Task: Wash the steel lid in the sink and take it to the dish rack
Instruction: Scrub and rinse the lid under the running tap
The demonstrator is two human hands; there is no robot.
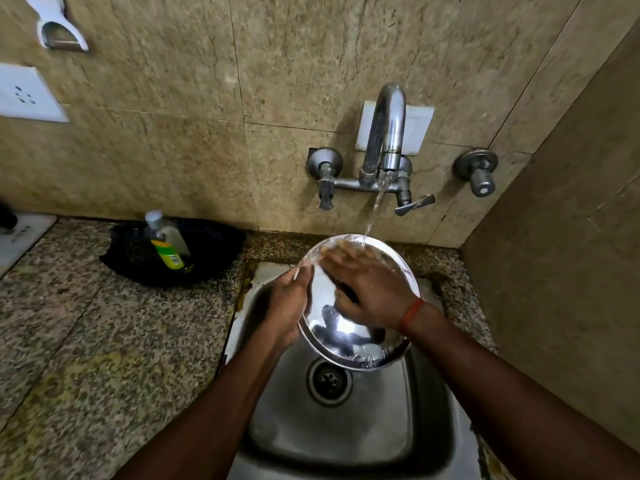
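Observation:
A round shiny steel lid (349, 336) is held tilted over the steel sink (332, 427), its far edge under the running stream from the tap (386, 133). My left hand (289, 306) grips the lid's left rim, thumb on the front. My right hand (370, 289) lies flat on the lid's inner face, fingers spread and pointing left, partly blurred; an orange thread band sits on that wrist. Water pools at the lid's lower edge. The lid's middle is hidden by my right hand.
A dish-soap bottle (168, 242) stands in a black dish (214, 251) on the speckled granite counter (86, 323) left of the sink. The drain (329, 379) is below the lid. Tiled walls close in behind and on the right. A wall socket (24, 93) is at far left.

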